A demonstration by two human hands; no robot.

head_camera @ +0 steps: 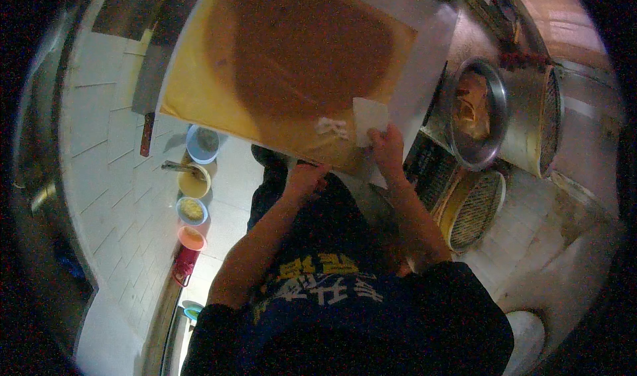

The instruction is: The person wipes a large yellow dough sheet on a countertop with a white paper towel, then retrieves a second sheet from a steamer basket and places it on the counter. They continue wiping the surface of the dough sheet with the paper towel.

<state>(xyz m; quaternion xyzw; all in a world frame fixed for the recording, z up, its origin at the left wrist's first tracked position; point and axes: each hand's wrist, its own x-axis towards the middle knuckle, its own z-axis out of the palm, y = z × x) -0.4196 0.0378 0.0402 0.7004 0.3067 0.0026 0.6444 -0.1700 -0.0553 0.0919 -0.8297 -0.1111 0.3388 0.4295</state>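
A large yellow sheet or board (194, 92) lies before me, with a broad dark shadow over it; its material is unclear. My right hand (388, 149) grips a small whitish flat piece (370, 119), perhaps a scraper, near the sheet's lower right corner. At the near edge is my left hand (306, 179), its fingers curled by the rim; whether they hold that edge cannot be made out. Small white marks or scraps (332, 128) show on the yellow surface, left of the whitish piece.
To the left, a cleaver (149, 87) with a brown handle lies near several bowls, among them a blue bowl (202, 144) and a cream bowl (194, 182) holding utensils. On the right stand a metal basin (477, 114) with food inside and a round slatted steamer (475, 211).
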